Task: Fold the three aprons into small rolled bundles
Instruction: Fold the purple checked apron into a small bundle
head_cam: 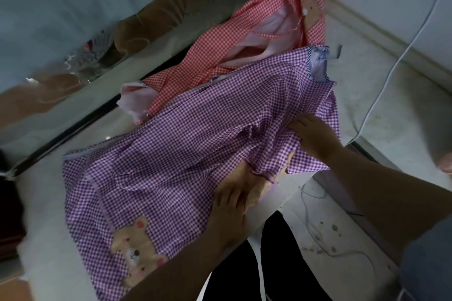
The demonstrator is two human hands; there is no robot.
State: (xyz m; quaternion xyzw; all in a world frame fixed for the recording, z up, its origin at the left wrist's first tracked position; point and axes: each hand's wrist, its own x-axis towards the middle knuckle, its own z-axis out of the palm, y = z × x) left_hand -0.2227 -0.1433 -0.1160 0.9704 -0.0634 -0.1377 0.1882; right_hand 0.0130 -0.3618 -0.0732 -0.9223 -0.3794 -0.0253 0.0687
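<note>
A purple checked apron [171,154] with a bear patch lies spread on the white table [46,239]. My left hand [230,205] rests flat on its near edge, fingers straight. My right hand [311,134] lies on the apron's right side, where the cloth is bunched into folds, fingers pressing into the fabric. A red checked apron [220,49] with a bear patch and pale lining lies crumpled behind the purple one, partly under it. A third apron is not visible.
A glossy sofa or bench edge [73,115] runs along the table's far left side. A white cable [391,68] hangs over the tiled floor [391,110] at the right. A dark red object [9,217] sits at the left edge.
</note>
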